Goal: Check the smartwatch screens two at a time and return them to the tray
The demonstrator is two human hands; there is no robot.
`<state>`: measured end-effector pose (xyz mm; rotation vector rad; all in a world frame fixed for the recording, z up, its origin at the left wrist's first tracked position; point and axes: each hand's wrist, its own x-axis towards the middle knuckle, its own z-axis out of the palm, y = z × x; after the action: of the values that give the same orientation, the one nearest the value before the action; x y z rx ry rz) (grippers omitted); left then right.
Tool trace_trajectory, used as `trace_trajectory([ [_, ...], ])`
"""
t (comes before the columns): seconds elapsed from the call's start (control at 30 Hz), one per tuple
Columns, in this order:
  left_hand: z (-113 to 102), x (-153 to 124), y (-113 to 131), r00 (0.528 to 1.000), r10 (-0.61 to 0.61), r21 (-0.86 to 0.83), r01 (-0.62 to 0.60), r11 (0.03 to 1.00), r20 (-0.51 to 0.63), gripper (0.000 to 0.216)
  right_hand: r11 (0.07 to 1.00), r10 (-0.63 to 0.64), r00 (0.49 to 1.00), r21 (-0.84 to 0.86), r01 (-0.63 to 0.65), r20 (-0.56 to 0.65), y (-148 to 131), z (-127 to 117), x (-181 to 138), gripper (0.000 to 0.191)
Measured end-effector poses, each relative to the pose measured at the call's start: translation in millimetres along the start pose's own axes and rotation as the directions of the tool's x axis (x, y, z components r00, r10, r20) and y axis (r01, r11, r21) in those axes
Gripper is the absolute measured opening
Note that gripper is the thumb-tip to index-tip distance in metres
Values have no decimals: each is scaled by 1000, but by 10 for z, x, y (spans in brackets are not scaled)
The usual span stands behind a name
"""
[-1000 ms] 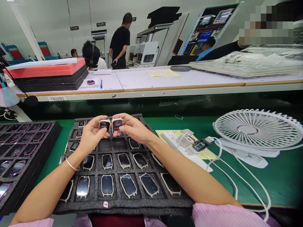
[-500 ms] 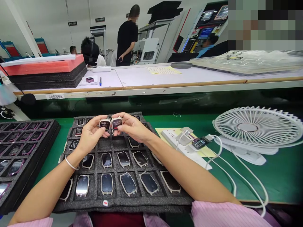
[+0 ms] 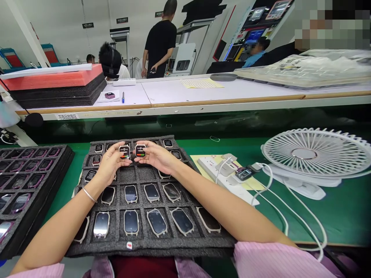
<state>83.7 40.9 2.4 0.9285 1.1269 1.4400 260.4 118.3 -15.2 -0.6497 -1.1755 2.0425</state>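
Note:
My left hand (image 3: pixel 109 164) pinches a small smartwatch body (image 3: pixel 124 151) whose screen is lit with coloured bars. My right hand (image 3: pixel 155 155) pinches a second smartwatch body (image 3: pixel 140 150), also lit. Both watches are held side by side just above the far rows of a black foam tray (image 3: pixel 139 241). Several watch bodies with dark screens lie in the tray's pockets, and two pockets under my hands are empty.
A second black foam tray (image 3: pixel 55 170) of pink-edged watches sits at the left. A white fan (image 3: pixel 313 154), a power strip (image 3: pixel 213 170) with cables and a charging watch (image 3: pixel 244 173) lie to the right. Other people work beyond the white bench (image 3: pixel 232 96).
Both hands have lowered slightly toward the far end of the tray. The screens of the two held watches, dark before, now show coloured bars.

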Motion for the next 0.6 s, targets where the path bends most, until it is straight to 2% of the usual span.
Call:
trace_trajectory([
  [0.13, 18, -1, -4, 999, -32, -26, 32, 999, -1, 40, 1000, -21, 999, -4, 21, -27, 3, 20, -5, 16],
  [0.6, -19, 16, -22, 1000, -13, -60, 14, 998, 23, 40, 997, -67, 998, -23, 67, 12, 44, 37, -17, 17],
])
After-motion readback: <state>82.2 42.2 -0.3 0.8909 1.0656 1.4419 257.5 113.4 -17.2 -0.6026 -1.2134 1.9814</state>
